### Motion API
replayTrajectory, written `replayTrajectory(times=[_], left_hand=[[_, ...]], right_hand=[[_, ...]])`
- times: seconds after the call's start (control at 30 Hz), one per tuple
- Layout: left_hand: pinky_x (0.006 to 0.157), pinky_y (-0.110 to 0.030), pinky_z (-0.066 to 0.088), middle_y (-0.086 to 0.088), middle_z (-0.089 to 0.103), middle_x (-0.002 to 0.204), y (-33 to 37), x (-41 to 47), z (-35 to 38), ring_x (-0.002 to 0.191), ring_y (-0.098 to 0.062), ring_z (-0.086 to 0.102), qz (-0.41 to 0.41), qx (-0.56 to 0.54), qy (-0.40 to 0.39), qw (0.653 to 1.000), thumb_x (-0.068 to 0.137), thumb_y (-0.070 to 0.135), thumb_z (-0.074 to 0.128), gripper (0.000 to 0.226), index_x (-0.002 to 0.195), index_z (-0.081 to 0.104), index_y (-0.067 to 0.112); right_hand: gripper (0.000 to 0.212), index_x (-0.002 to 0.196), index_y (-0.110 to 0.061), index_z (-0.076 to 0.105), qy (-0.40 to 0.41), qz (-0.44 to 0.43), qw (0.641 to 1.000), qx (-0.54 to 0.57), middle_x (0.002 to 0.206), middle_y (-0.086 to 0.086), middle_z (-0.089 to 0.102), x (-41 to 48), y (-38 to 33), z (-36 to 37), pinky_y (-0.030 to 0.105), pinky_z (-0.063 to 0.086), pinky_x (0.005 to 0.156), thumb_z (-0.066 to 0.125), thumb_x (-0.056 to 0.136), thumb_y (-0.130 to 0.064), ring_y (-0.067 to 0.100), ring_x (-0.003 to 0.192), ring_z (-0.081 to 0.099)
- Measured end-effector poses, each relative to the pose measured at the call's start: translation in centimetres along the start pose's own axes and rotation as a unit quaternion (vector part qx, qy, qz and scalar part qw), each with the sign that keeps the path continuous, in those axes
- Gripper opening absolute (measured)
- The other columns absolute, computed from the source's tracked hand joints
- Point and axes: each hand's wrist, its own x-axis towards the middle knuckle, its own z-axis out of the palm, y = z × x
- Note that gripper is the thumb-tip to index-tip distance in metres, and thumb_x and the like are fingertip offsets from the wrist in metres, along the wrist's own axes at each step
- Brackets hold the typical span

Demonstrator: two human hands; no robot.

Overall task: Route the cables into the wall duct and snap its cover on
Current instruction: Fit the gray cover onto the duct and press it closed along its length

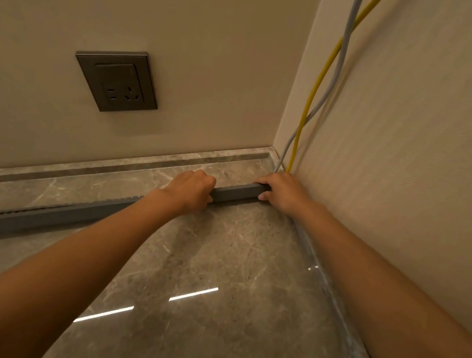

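Duct (41, 219), a long grey slotted channel, lies on the polished grey marble floor (216, 267), running from the left edge of the view toward the room corner, a little way out from the skirting (140, 159) of the back wall and roughly parallel to it. Its left stretch shows the toothed upper edge of the open channel, with a thin yellow line visible along the inside near the far left. Toward the corner the grey section between the two hands looks closed and smooth on top; whether that is the cover seated there cannot be told for sure.

Left hand (189, 190) sits over the duct, fingers curled down around it, closed on the grey profile. Right hand (283, 190) grips the end of the duct near the corner, thumb below and fingers wrapped over the top, also closed on it. Both bare forearms reach in from the bottom of the view.

Yellow cable (317, 87) and grey cable (331, 83) hang down the right wall, crossing one another, and descend to the floor in the corner just behind the right hand. A dark grey wall socket (116, 80) sits on the back wall, above the skirting and well apart from the hands
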Motion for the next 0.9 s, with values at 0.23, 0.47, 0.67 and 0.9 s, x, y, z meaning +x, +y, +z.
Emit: replayTrajectory(times=[0.23,0.47,0.67,0.9], left_hand=[[0.081,-0.037,0.044,-0.018,0.058,0.116,-2.0,-0.6,-0.1,0.104,-0.032,0.055,-0.034,-0.04,-0.027,0.998,0.093,0.019,0.05,0.022,0.106,0.057,0.003],[0.075,-0.032,0.039,-0.021,0.058,0.116,-1.6,-0.4,-0.1,0.105,-0.034,0.054,-0.008,-0.065,-0.05,0.997,0.094,0.019,0.049,0.023,0.108,0.058,0.002],[0.076,-0.036,0.04,-0.018,0.057,0.117,-1.2,-0.4,0.4,0.103,-0.031,0.054,-0.01,-0.072,-0.031,0.997,0.094,0.017,0.048,0.02,0.108,0.056,0.003],[0.085,-0.036,0.043,-0.016,0.053,0.12,-1.1,-0.4,0.5,0.105,-0.029,0.052,-0.012,-0.075,-0.02,0.997,0.094,0.015,0.048,0.02,0.11,0.051,0.003]], right_hand=[[0.039,0.121,-0.015,0.059,0.004,0.009,1.0,0.017,0.124,0.013,0.064,0.1,-0.2,0.2,0.04,0.044,0.101,0.063,0.084,-0.025,0.03,0.118,0.054],[0.042,0.121,-0.019,0.06,-0.014,0.01,1.0,0.026,0.125,0.007,0.063,0.2,0.1,-0.3,0.041,0.04,0.106,0.068,0.08,-0.02,0.026,0.121,0.052],[0.042,0.121,-0.02,0.061,0.023,0.014,0.998,0.051,0.128,0.005,0.062,0.2,0.4,0.4,0.042,0.034,0.11,0.068,0.08,-0.015,0.025,0.125,0.048],[0.038,0.118,-0.019,0.062,0.02,0.016,0.999,0.044,0.123,0.007,0.064,0.3,0.3,0.4,0.042,0.036,0.108,0.067,0.081,-0.017,0.025,0.122,0.051]])
